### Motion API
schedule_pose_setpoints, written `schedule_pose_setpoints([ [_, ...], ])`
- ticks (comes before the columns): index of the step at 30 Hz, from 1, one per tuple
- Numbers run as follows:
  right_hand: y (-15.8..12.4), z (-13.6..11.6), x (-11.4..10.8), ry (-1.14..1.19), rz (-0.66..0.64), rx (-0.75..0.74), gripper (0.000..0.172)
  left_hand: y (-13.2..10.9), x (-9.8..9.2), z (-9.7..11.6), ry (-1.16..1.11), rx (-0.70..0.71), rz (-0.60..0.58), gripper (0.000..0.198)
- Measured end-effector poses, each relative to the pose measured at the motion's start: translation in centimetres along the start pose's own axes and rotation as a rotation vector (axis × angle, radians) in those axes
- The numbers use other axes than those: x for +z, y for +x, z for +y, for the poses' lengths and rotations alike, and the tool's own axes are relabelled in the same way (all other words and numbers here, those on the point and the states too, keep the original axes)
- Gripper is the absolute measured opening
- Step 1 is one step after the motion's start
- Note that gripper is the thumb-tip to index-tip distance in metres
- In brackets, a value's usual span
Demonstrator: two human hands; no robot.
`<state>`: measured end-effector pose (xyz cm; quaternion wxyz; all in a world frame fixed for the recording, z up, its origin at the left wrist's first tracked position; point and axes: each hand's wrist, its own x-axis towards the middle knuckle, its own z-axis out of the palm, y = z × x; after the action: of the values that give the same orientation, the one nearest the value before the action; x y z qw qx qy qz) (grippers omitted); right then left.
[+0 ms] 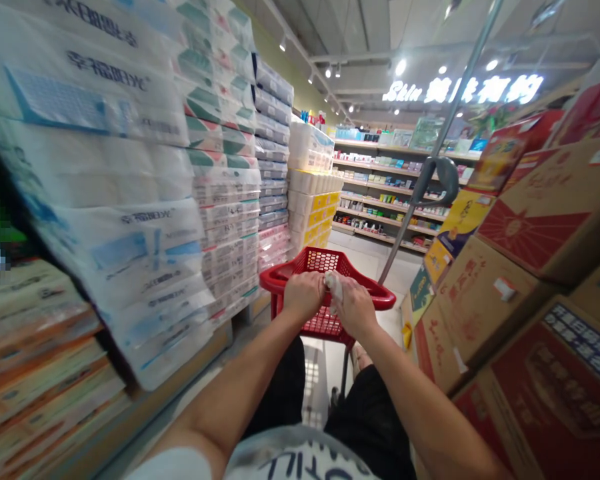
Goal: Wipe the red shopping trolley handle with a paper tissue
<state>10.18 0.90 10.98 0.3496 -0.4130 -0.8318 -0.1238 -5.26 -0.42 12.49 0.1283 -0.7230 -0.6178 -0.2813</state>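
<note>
Just ahead of my body is a red plastic shopping cart (329,259) with a perforated basket. My left hand (304,297) is closed over the near side of its rim, where the handle runs. Close beside it, my right hand (356,307) is closed over the same handle. A crumpled white piece, which looks like tissue (333,287), sits at the thumb side of my right hand, between the two hands. The fingertips of both hands are hidden from view.
Tall stacks of wrapped paper rolls (155,173) line the left side. Cardboard boxes (490,307) are piled along the right. A slanted metal pole (405,220) with a grey hook stands ahead to the right. Stocked shelves (375,183) cross the back.
</note>
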Motion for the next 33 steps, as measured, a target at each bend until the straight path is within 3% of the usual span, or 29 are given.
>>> schedule_pose_setpoints([
  [3, 0.3, 0.2, 0.1, 0.029, 0.048, 0.134, 0.055, -0.1, 0.2, 0.0, -0.008, -0.007, 0.029, 0.043],
  [9, -2.2, -2.1, 0.4, -0.067, 0.115, -0.049, 0.048, -0.3, -0.1, -0.3, -0.026, 0.006, 0.017, 0.039],
  [13, -1.5, -1.3, -0.2, -0.042, 0.037, -0.056, 0.041, -0.3, -0.3, -0.2, -0.053, 0.020, 0.019, 0.038],
  [18, 1.2, 0.4, -0.4, -0.003, -0.076, 0.135, 0.038, -0.2, 0.0, -0.1, -0.039, 0.015, 0.045, 0.037],
  [22, 1.4, 0.2, 0.3, -0.069, -0.050, 0.234, 0.039, -0.3, 0.3, -0.3, 0.005, 0.048, 0.108, 0.033],
  [27, -0.8, 0.1, 1.1, -0.154, 0.120, 0.033, 0.041, -0.3, 0.3, -0.4, 0.033, 0.072, 0.187, 0.032],
  [33, -2.6, 0.6, 0.7, -0.218, 0.182, -0.149, 0.044, -0.5, 0.3, -0.4, 0.032, 0.088, 0.206, 0.033],
])
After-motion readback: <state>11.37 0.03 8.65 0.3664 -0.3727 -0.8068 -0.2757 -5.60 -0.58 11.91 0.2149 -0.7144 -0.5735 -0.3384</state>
